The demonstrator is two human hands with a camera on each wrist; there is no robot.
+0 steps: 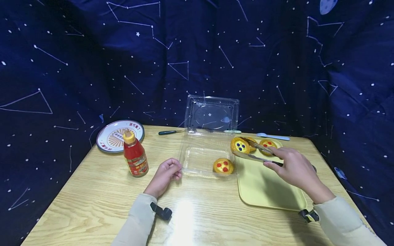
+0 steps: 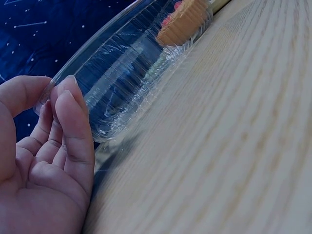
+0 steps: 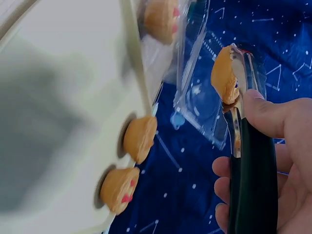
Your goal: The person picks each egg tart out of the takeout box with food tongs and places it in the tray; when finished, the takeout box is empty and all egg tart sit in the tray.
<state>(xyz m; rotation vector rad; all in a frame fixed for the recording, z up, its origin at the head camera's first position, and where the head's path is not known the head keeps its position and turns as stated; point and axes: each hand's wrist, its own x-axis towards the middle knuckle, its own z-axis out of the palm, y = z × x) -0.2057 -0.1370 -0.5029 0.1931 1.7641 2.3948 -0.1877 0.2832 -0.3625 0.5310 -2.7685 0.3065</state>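
My left hand [image 1: 166, 174] pinches the near left rim of a clear plastic clamshell box [image 1: 197, 159], its lid [image 1: 212, 114] raised at the back. Inside the box, at the near right corner, sits an egg tart with red dots [image 1: 223, 166]. My right hand [image 1: 295, 171] grips dark-handled metal tongs [image 3: 253, 170]. Between the tong tips is a tart with blue dots [image 1: 240, 146], held up off the yellow tray [image 1: 261, 191]. Two more tarts stand at the tray's far end: a red-dotted one [image 1: 267, 146] and another [image 3: 140, 139], partly hidden behind the held tart in the head view.
A red sauce bottle [image 1: 136, 159] with a yellow cap stands left of my left hand, before a patterned plate [image 1: 106, 136]. Along the back edge lie a dark-handled utensil [image 1: 167, 132], a pale green handle [image 1: 232, 131] and a blue fork [image 1: 274, 136]. A starry curtain hangs behind.
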